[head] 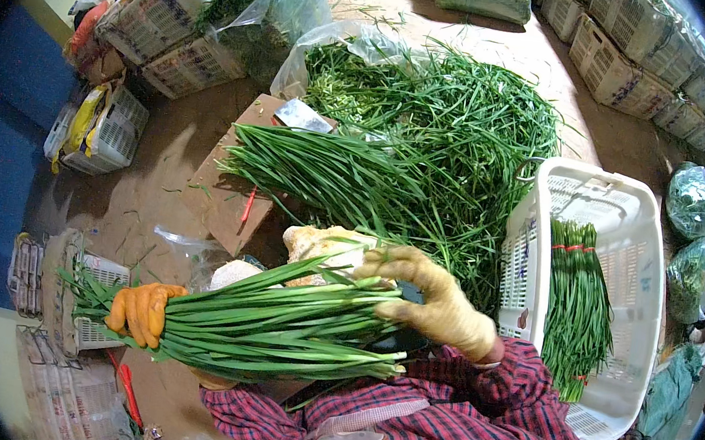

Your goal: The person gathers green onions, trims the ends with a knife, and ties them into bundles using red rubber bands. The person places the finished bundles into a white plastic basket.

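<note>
My left hand (141, 313), in an orange rubber-coated glove, is closed around the leafy end of a loose bunch of garlic chives (274, 332). The bunch lies crosswise before my body, its pale stem ends pointing right. At those ends is my right hand (438, 301) in a yellowish glove, thumb and fingers apart; whether it touches the stems is hard to tell. Beyond, more garlic chives (326, 168) lie across a brown board (225, 196). A large heap of loose green leaves (468, 122) spreads behind them.
On my right stands a white plastic crate (636, 278) holding chive bundles (577, 311) with red ties. A red-handled tool (248, 205) and a metal plate (304, 115) rest on the board. Stacked crates (630, 75) line the right; others (153, 21) stand at left.
</note>
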Demonstrator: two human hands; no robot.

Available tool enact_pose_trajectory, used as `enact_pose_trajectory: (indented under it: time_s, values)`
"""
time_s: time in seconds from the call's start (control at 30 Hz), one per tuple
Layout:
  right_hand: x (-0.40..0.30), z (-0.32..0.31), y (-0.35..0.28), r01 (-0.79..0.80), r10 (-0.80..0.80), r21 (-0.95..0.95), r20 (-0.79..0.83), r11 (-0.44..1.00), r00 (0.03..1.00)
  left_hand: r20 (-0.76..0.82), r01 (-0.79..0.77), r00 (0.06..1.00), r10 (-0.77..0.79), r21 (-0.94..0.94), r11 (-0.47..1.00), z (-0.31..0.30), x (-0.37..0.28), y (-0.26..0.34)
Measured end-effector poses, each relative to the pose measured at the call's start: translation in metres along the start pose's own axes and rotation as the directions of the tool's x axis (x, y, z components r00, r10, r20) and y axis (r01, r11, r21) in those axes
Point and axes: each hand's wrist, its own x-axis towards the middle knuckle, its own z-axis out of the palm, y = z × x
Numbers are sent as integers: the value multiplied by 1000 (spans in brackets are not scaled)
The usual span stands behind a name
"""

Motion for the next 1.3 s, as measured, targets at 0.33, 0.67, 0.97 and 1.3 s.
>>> enact_pose_trajectory:
  time_s: [0.33,0.67,0.97,1.3]
  values:
    - [-31,5,10,-211,367,733,-56,647,929,-97,-236,968,232,-30,971,21,1,-9]
    - [0,-1,-30,-53,59,86,-73,995,996,2,-90,996,90,21,996,11,5,-8]
    - [-6,20,-4,-87,128,135,-335,987,934,20,-46,999,45,27,999,16,16,-15]
    - [-6,6,17,-492,442,396,218,775,870,-390,-341,869,304,-28,940,48,12,-34]
